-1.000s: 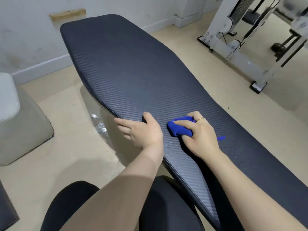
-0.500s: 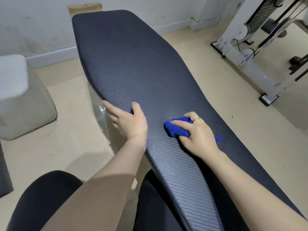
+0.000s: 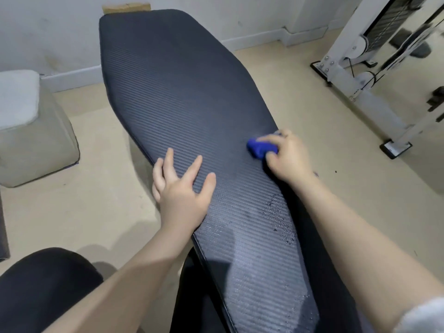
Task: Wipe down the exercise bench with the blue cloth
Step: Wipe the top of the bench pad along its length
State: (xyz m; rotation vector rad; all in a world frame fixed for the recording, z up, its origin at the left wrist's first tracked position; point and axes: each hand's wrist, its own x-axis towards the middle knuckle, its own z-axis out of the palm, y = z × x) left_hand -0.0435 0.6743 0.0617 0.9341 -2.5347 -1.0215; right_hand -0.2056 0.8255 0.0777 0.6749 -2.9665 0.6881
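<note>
I am seeing my right grip (image 3: 287, 156) clenching around the cloth (image 3: 260, 148), a bunched blue wad pinched between thumb and fingers and pressing down on the bench (image 3: 182, 92) near its right edge. The cloth is sticking out of the grip toward 9 o'clock; the fingers are blurring a little, so I cannot tell how far they are wrapping over it.

My left grip (image 3: 181, 188) is lying released, palm down, fingers spreading and pointing toward 12 o'clock, resting on the left edge of the bench with the outer fingers hanging over the side. It is sitting at about 8 o'clock from the cloth, apart from it, with bare ribbed padding between them.

At 6 o'clock from the right grip, water droplets (image 3: 278, 212) are beading on the dark surface, and nearer to me a paler damp sheen is showing.

The bench is running away from me toward 12 o'clock, widening, then rounding off close to the wall (image 3: 60, 25). On the floor (image 3: 103, 131) at 9 o'clock a grey cushion (image 3: 28, 131) is sitting; at 2 o'clock a white machine frame (image 3: 355, 44) is standing, well apart from the bench.
</note>
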